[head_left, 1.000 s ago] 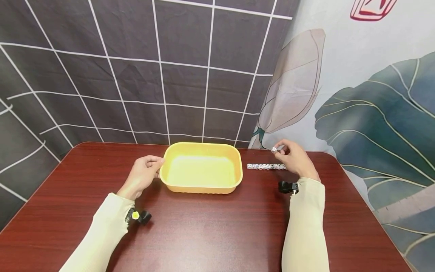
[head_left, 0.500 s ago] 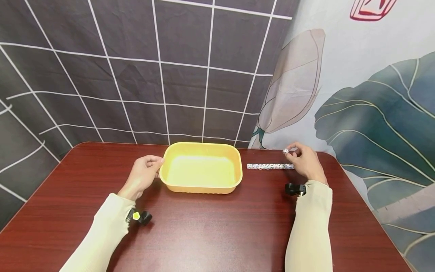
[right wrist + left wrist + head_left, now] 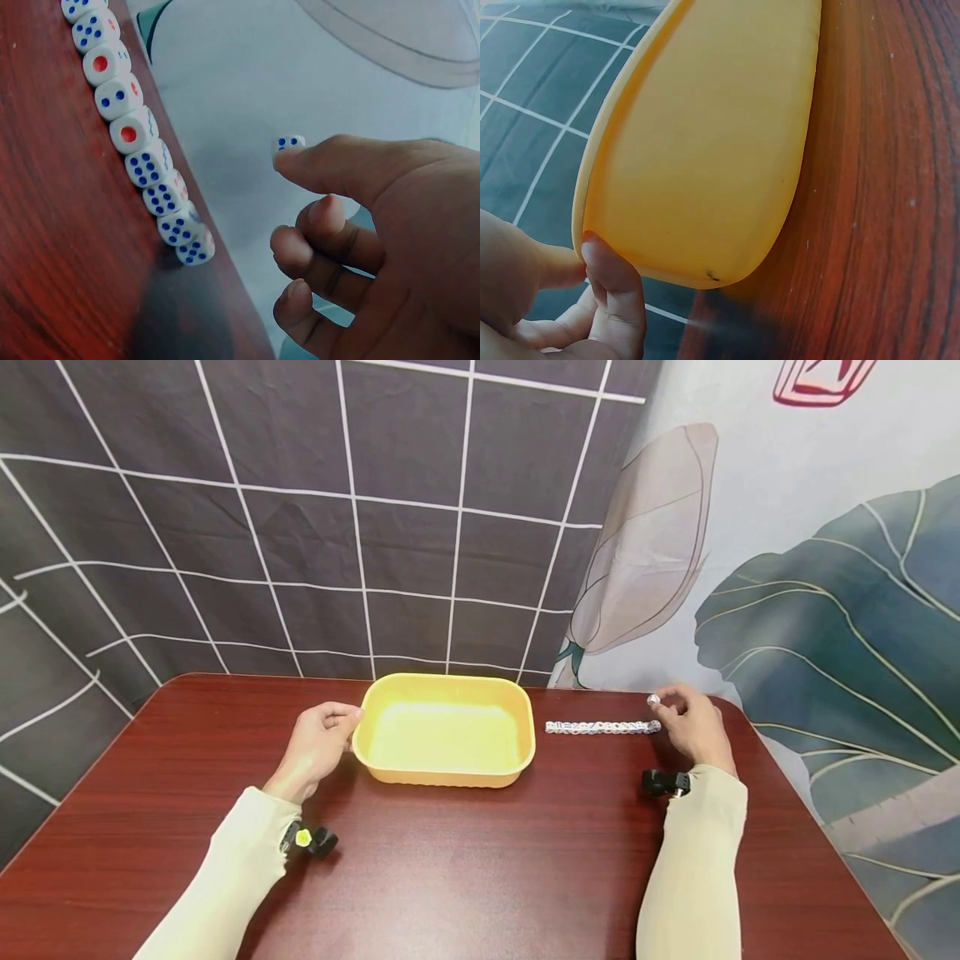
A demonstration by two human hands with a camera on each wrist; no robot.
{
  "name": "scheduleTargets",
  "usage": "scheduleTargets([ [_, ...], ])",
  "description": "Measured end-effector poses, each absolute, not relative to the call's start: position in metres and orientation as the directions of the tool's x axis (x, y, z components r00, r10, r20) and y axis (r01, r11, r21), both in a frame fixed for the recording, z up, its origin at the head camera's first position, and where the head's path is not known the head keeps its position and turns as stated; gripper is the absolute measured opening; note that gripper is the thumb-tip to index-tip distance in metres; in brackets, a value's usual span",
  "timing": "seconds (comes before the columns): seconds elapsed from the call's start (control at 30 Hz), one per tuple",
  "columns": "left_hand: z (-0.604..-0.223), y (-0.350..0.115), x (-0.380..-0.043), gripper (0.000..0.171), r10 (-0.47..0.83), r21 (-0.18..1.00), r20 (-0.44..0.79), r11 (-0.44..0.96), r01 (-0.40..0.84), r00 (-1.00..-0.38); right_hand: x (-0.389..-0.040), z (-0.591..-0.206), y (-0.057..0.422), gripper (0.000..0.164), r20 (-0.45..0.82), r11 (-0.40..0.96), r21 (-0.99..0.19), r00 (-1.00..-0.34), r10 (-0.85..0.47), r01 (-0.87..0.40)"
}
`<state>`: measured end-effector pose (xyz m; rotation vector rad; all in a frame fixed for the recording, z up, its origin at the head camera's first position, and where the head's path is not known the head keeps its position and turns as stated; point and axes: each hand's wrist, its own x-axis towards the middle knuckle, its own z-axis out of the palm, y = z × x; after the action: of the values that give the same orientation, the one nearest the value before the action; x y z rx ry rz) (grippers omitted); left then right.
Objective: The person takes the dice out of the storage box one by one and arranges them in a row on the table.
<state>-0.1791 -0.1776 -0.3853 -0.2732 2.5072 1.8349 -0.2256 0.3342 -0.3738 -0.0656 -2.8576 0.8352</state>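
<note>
A yellow plastic basin (image 3: 442, 779) stands on the table, nothing lying in it. My left hand (image 3: 318, 743) pinches the basin's left rim; in the left wrist view its thumb and fingers (image 3: 615, 277) grip the edge. To the right of the basin runs a straight row of white dice (image 3: 600, 727) with blue and red pips. My right hand (image 3: 697, 727) holds a single die (image 3: 288, 142) between thumb and forefinger, raised just behind the row's right end. The other fingers of that hand are loosely curled, and the thumb partly hides the die.
The table (image 3: 465, 868) is dark red wood with a rounded far edge. Behind it hang a dark cloth (image 3: 405, 552) with a white grid and a pale cloth (image 3: 750, 635) printed with leaves. Both wrists carry small black cameras.
My right hand has moved right along the row with the die, uncovering more of the row's right end. The left hand and the basin have stayed in place.
</note>
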Motion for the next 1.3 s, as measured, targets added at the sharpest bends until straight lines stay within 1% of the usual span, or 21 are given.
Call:
scheduleTargets([
  [0.33, -0.384, -0.177, -0.179, 0.033, -0.128, 0.939, -0.116, 0.308, -0.151, -0.985, -0.224, -0.383, 0.344, 0.030, 0.049, 0.820, -0.551, -0.975, 0.218, 0.156],
  [0.63, -0.384, -0.175, -0.179, 0.034, -0.116, 0.937, -0.127, 0.310, -0.158, -0.985, -0.223, -0.389, 0.351, 0.026, -0.041, 0.780, -0.555, -0.946, 0.321, 0.289],
  [0.9, -0.383, -0.178, -0.180, 0.034, -0.110, 0.938, -0.118, 0.315, -0.147, -0.987, -0.226, -0.398, 0.349, 0.023, -0.049, 0.786, -0.550, -0.951, 0.304, 0.280],
  [1.1, -0.383, -0.178, -0.180, 0.034, -0.109, 0.938, -0.125, 0.311, -0.154, -0.986, -0.227, -0.398, 0.349, 0.024, -0.056, 0.808, -0.532, -0.963, 0.265, 0.253],
  [1.3, -0.383, -0.178, -0.179, 0.033, -0.107, 0.937, -0.134, 0.309, -0.161, -0.985, -0.226, -0.398, 0.350, 0.027, -0.067, 0.813, -0.526, -0.965, 0.253, 0.250],
])
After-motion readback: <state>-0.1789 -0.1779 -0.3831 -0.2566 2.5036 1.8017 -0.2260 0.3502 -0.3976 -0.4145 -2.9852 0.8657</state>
